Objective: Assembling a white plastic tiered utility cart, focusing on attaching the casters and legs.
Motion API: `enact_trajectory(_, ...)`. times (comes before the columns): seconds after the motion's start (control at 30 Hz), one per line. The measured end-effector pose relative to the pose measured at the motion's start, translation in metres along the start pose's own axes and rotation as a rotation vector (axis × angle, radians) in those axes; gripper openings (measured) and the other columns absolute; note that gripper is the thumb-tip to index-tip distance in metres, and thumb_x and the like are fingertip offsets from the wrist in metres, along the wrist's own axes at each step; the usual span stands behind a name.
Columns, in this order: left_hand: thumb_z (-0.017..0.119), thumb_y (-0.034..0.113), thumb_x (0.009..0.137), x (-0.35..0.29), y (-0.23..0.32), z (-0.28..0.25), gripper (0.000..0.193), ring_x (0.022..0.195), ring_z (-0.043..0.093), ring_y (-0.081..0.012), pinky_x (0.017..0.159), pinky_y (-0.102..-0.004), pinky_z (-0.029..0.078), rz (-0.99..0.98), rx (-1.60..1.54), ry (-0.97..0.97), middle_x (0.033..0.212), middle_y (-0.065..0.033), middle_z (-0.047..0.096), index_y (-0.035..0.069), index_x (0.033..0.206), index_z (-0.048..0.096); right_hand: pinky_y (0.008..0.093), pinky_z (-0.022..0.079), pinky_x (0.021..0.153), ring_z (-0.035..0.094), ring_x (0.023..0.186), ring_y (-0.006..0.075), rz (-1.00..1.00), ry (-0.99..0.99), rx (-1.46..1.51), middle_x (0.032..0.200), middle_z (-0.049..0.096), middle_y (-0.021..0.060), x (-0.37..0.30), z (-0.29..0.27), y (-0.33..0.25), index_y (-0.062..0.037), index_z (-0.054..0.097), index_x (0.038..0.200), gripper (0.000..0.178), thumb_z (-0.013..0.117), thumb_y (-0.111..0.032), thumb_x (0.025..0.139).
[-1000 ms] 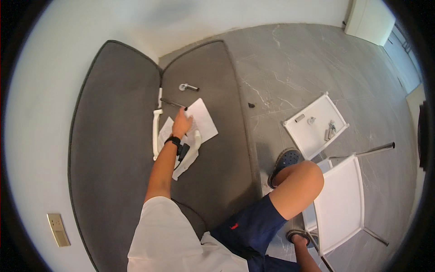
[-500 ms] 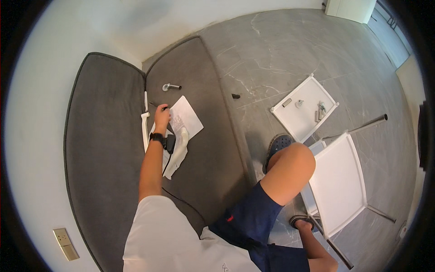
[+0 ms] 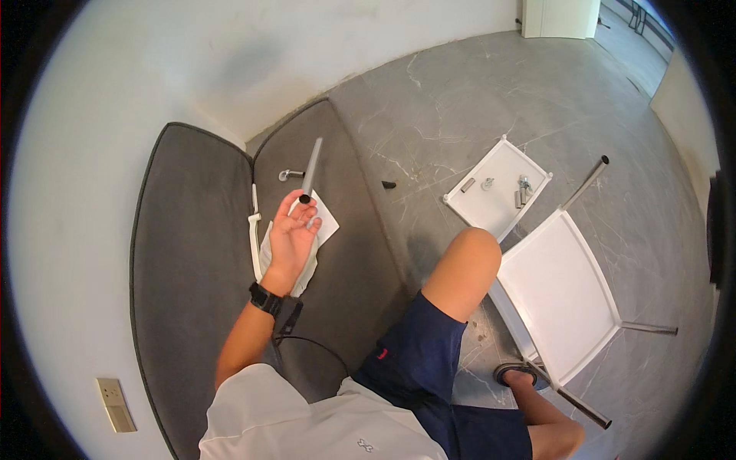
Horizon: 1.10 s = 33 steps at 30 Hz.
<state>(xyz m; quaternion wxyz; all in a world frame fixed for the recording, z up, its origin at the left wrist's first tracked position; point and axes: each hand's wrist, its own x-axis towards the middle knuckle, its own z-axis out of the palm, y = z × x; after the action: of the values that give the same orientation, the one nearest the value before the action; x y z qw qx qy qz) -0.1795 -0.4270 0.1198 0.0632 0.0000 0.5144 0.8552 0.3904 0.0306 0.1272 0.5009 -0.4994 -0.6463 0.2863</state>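
Note:
My left hand (image 3: 290, 234) is raised over the grey sofa cushion (image 3: 349, 230), closed on a straight metal tube (image 3: 313, 165). The tube's dark hollow end faces me, and its other end points away toward the wall. Beneath the hand are a white sheet of paper (image 3: 327, 221) and crumpled white wrapping (image 3: 308, 272), both partly hidden. Farther off on the cushion lies a short metal fitting with a round end (image 3: 290, 175). White strip-like pieces (image 3: 254, 238) lie along the crease by the backrest. My right hand is out of view.
A white rack (image 3: 563, 291) with metal tube legs lies tilted on the floor at right. Beyond it, a white tray-like shelf (image 3: 479, 203) bears several short tubes and small hardware bags. A small dark piece (image 3: 389, 185) sits beside the sofa. A black cable (image 3: 318, 343) crosses the cushion.
My left hand has lifted off the cushion near the paper and come up with the metal tube, now plainly visible. The view has also shifted slightly.

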Motion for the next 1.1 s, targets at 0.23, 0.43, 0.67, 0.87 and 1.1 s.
enact_trajectory(0.23,0.056,0.016,0.099,-0.028,-0.025,0.056,0.022,0.098,0.058,-0.0169,0.087,-0.0349,0.049,0.034,-0.058,-0.196,0.115,-0.0136,0.064,0.006,0.119,0.058,0.0276,0.033,0.047,0.04,0.051,0.0127,-0.079,-0.072,0.061,0.064,0.048,0.0037,-0.005,-0.008,0.003,0.0024,0.057,0.13,0.038,0.059,-0.022,0.101)
enact_trajectory(0.43,0.063,0.022,0.1,-0.044,-0.044,0.09,0.013,0.097,0.057,-0.0142,0.086,-0.0331,0.048,-0.04,0.044,-0.247,0.112,-0.0089,0.063,0.012,0.105,0.056,0.0278,0.033,0.046,0.042,0.05,0.0122,-0.011,-0.038,0.004,0.059,0.047,0.0033,-0.034,-0.009,-0.002,0.0031,0.06,0.119,0.032,0.057,-0.024,0.102)
enact_trajectory(0.67,0.066,0.021,0.098,-0.076,-0.041,0.1,0.02,0.087,0.051,-0.016,0.075,-0.0303,0.044,0.059,0.132,-0.337,0.099,-0.0081,0.058,0.008,0.091,0.052,0.0234,0.038,0.058,0.051,0.067,0.0093,0.111,-0.255,-0.039,0.079,0.055,0.0001,-0.039,-0.001,0.013,-0.0034,0.056,0.132,0.039,0.056,-0.026,0.1)
enact_trajectory(0.87,0.079,0.006,0.083,-0.099,-0.062,0.12,0.015,0.086,0.063,-0.0211,0.077,-0.033,0.051,0.178,0.475,-0.681,0.096,-0.0143,0.066,0.003,0.077,0.065,0.0213,0.04,0.064,0.049,0.072,0.0069,0.099,-0.543,0.003,0.078,0.054,-0.001,-0.044,0.043,-0.049,0.0004,0.059,0.127,0.043,0.066,-0.02,0.09)
enact_trajectory(1.1,0.081,0.003,0.08,-0.155,-0.083,0.147,0.014,0.089,0.065,-0.02,0.079,-0.0304,0.052,-0.142,0.358,-1.237,0.104,-0.0137,0.066,0.002,0.088,0.07,0.0237,0.044,0.066,0.056,0.07,0.0114,0.364,-1.248,0.64,0.077,0.059,0.0037,-0.054,0.141,-0.136,0.0022,0.024,0.155,0.1,0.085,-0.026,0.081)
